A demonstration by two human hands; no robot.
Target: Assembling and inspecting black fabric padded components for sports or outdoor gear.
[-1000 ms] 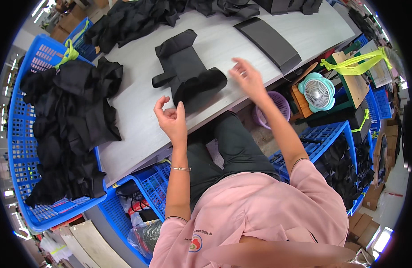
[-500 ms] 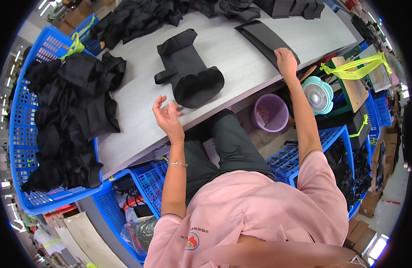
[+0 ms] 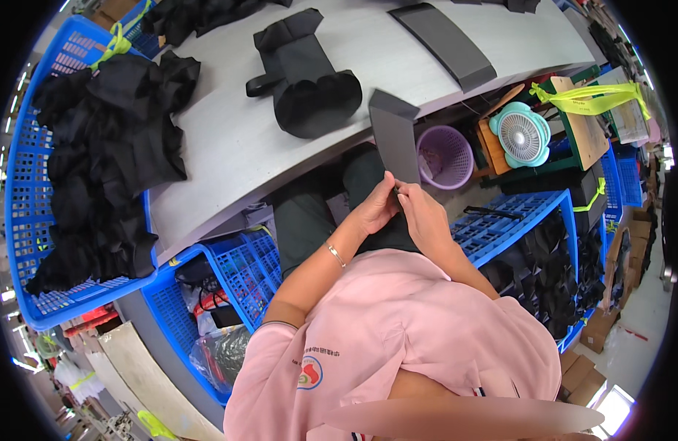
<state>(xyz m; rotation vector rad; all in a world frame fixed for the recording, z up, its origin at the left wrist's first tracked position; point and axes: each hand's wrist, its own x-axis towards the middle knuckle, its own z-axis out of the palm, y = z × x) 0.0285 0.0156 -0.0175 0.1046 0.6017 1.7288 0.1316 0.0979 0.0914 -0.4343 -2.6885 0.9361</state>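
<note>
Clearly the work is at an early stage; both hands meet over the lap, the left hand (image 3: 374, 212) and right hand (image 3: 425, 217) pinching the near end of a stiff dark grey panel (image 3: 395, 140) that stands up past the grey table's (image 3: 229, 140) edge. One sewn black fabric piece (image 3: 309, 77) lies finished-looking on the table — a further long grey panel (image 3: 442, 44) waits beyond it; the blue crate (image 3: 30, 220) at the left holds a heap of black fabric (image 3: 104, 162), so much seems left.
</note>
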